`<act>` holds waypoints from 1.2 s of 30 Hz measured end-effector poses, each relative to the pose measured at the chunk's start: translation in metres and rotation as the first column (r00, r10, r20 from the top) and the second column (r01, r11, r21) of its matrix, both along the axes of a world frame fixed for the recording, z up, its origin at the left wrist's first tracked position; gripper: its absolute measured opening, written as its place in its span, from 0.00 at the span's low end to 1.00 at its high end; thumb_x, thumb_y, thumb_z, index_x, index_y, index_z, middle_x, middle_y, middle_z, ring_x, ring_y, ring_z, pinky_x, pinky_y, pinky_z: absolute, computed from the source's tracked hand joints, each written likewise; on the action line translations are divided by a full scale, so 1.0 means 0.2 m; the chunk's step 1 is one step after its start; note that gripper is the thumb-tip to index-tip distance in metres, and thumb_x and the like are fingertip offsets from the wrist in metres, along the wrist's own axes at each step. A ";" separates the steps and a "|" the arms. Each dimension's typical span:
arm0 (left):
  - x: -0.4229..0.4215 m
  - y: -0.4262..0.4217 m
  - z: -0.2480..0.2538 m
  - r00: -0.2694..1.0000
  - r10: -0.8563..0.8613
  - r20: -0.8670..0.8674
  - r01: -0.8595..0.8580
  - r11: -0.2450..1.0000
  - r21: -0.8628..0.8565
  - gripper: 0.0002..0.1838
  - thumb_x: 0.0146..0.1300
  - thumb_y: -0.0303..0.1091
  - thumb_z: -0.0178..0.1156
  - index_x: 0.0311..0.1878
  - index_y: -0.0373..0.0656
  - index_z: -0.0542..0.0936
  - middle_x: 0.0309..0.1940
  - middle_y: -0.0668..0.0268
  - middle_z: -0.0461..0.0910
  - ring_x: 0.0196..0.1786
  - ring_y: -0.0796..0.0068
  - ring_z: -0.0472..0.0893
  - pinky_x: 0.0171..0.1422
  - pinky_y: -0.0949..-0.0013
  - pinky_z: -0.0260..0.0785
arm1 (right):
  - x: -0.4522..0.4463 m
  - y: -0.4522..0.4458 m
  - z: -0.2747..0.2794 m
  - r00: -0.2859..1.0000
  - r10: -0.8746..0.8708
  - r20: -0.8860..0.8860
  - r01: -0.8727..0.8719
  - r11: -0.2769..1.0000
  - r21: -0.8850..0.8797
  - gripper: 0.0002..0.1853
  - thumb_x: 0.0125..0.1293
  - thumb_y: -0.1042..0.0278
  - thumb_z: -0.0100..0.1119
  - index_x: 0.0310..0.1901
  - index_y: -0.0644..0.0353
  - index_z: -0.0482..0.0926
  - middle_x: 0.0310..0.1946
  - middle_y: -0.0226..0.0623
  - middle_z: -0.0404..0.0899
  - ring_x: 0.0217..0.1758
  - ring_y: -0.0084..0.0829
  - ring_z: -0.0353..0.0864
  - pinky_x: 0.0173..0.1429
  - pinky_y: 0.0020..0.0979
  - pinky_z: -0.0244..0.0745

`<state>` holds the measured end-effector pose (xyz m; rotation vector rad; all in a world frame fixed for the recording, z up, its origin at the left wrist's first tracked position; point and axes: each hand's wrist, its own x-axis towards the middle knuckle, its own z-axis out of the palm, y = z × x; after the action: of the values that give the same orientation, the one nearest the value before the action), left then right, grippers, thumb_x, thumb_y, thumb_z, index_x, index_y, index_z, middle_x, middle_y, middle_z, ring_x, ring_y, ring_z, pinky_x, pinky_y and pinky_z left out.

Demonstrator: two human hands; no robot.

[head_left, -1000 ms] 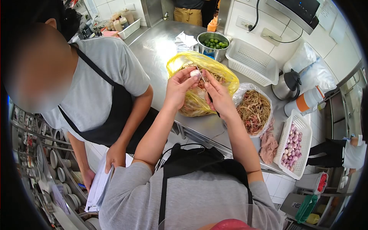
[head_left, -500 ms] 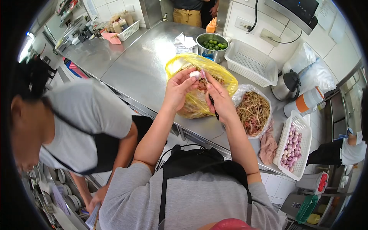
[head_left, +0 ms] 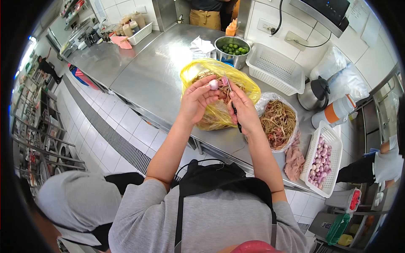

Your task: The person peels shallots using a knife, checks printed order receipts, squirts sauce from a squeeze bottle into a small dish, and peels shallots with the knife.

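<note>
My left hand (head_left: 195,100) pinches a small shallot (head_left: 213,84), pale and partly peeled, above an open yellow plastic bag (head_left: 247,82) of dry stalks and skins. In my right hand (head_left: 243,108) is a small knife (head_left: 233,108) with a black handle, its blade pointing up and away from me. A bit of pinkish skin shows by the blade, close to the shallot. To the right of the bag, a clear bag (head_left: 277,122) holds more dried stalks and reddish skins. Peeled shallots (head_left: 322,162) fill part of a white basket (head_left: 335,168) at the far right.
Behind the yellow bag stand a metal pot (head_left: 218,54) of green limes (head_left: 234,49) and a white basket (head_left: 276,69). A metal jug (head_left: 312,95), an orange-banded bottle (head_left: 333,111) and a pinkish cloth (head_left: 294,162) are on the right. A co-worker (head_left: 80,200) is close at my left.
The co-worker on my left has moved back toward the lower left, exposing the floor and drain. My hands stay over the yellow bag; the knife blade now shows more plainly.
</note>
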<state>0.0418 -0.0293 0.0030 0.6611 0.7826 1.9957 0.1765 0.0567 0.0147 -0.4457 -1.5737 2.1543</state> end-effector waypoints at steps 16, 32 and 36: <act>0.01 0.06 0.02 0.980 0.165 -0.115 -0.177 0.979 -0.099 0.17 0.56 0.22 0.54 0.51 0.34 0.71 0.37 0.63 0.77 0.36 0.78 0.78 0.42 0.78 0.73 | -0.06 -0.04 0.03 0.998 0.028 0.064 -0.030 0.999 0.032 0.21 0.67 0.65 0.38 0.62 0.46 0.58 0.13 0.25 0.59 0.12 0.14 0.55 0.14 0.16 0.53; -0.17 0.09 0.02 0.995 -0.086 -0.057 0.084 0.996 -0.043 0.17 0.56 0.24 0.55 0.51 0.37 0.71 0.38 0.65 0.77 0.38 0.80 0.76 0.42 0.77 0.70 | -0.11 -0.05 0.07 0.989 -0.141 0.045 0.136 0.986 0.092 0.20 0.68 0.66 0.38 0.62 0.45 0.60 0.12 0.23 0.58 0.12 0.13 0.54 0.15 0.15 0.53; -0.27 0.10 0.01 0.982 -0.190 -0.020 0.190 0.982 -0.002 0.17 0.56 0.24 0.54 0.51 0.34 0.71 0.39 0.62 0.77 0.37 0.77 0.78 0.42 0.76 0.72 | -0.14 -0.06 0.07 0.977 -0.204 0.056 0.198 0.974 0.107 0.21 0.68 0.66 0.39 0.62 0.45 0.60 0.12 0.23 0.59 0.12 0.13 0.54 0.15 0.15 0.53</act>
<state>-0.0117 -0.0089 0.0043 0.7291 0.7044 1.8177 0.1482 0.0455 0.0285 -0.6218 -1.5905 1.9177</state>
